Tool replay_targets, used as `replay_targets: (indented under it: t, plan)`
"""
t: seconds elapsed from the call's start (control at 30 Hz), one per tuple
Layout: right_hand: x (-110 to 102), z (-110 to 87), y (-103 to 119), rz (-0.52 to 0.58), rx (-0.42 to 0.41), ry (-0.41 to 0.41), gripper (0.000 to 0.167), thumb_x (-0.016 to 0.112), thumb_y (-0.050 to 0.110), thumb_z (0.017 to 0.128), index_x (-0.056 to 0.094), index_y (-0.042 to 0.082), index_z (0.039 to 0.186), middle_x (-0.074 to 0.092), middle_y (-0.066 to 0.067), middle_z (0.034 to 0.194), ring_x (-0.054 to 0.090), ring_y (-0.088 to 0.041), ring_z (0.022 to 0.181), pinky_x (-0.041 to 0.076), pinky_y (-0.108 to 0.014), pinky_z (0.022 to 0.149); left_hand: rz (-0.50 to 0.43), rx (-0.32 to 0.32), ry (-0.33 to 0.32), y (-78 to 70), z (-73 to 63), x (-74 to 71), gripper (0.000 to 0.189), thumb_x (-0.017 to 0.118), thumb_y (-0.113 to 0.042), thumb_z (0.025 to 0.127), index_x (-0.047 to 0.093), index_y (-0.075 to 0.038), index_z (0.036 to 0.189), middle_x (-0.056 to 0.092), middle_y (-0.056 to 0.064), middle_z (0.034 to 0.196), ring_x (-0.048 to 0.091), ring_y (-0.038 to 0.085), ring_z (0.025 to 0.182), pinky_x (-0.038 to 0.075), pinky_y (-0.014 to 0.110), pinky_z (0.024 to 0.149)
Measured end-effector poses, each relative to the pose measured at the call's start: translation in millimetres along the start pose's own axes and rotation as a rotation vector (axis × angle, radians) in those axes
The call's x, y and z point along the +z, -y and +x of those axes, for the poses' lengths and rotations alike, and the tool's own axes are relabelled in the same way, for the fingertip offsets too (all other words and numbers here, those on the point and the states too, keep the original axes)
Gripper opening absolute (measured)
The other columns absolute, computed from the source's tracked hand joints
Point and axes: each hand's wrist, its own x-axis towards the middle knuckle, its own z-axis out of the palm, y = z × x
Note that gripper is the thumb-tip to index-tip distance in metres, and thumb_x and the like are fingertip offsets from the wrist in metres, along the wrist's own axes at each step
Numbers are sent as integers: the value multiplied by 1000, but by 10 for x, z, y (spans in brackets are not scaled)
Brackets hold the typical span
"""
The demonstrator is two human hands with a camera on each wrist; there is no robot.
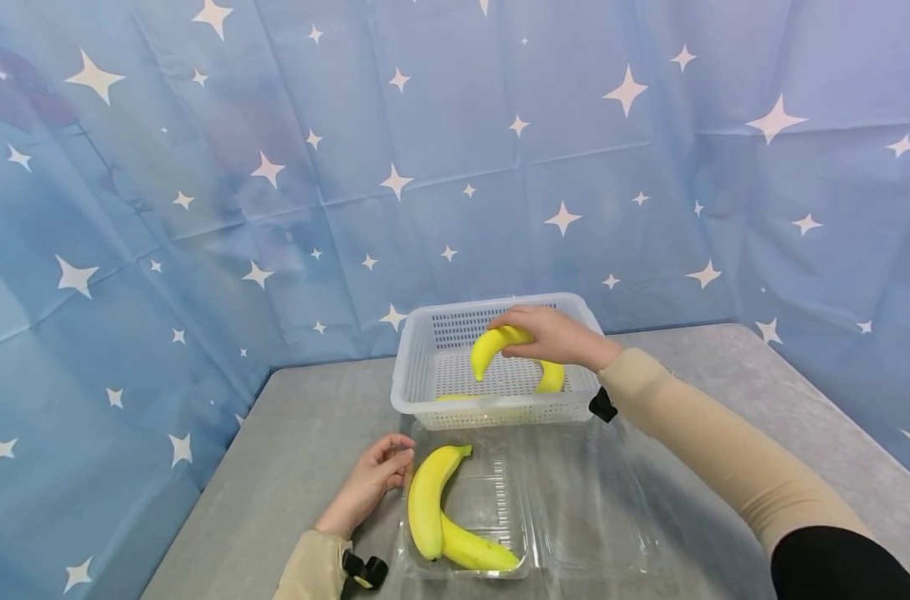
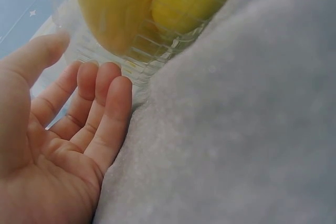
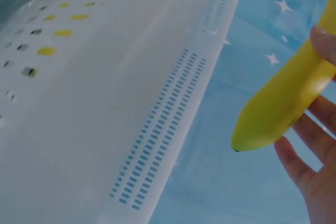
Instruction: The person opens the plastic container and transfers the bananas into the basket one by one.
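Observation:
My right hand (image 1: pixel 558 335) grips a yellow banana (image 1: pixel 491 345) over the white perforated basket (image 1: pixel 407 367). In the right wrist view the thumb and fingers hold the banana (image 3: pixel 273 111), its tip pointing down and away from the palm. Another banana (image 1: pixel 551 377) lies in the basket, and a sliver of yellow shows behind its front rim. My left hand (image 1: pixel 371 485) is at the left side of a clear plastic clamshell box (image 1: pixel 479 483), fingers relaxed and holding nothing. Inside the box lie two bananas, an upright-lying one (image 1: pixel 429 500) and one slanting (image 1: pixel 476 548) partly under it.
The box's clear lid (image 1: pixel 601 508) lies folded open to the right. A grey cloth (image 1: pixel 320 417) covers the table. Behind it hangs a blue curtain (image 1: pixel 455 208) with white stars. Both wrists wear small black devices, such as the left camera (image 1: pixel 367 572).

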Motion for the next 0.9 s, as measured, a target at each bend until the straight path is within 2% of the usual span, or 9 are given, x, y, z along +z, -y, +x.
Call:
replay_targets:
  t: [0.27,0.53,0.67,0.9]
  plan:
    - [50,44,-90,2,52,33,40,75,23,87,63,16,125,62,1,116,56,-16,94,48,-34,80,2,-2,-5,12,4,-5,37,59,-20,98,49,6,121,55,7,84,56,15,69,51,28,65]
    - [110,83,-139,-17,130,116,38,73,25,88,64,15,124,63,1,115,58,-17,98,50,-37,83,4,-5,-10,11,18,-3,37,59,-22,98,49,6,121,54,7,84,55,16,69,51,28,64]
    - [167,62,-155,-32,166,155,36,74,28,88,65,17,121,64,3,112,58,-16,96,50,-36,83,1,-5,-8,15,18,0,37,59,-22,98,49,6,121,54,7,84,55,16,69,51,28,64]
    - [251,-13,-200,-50,216,176,37,74,28,87,66,15,121,66,1,113,61,-18,98,51,-39,83,-9,-10,-14,14,8,9,36,58,-21,99,50,6,120,55,6,84,55,15,69,51,28,64]
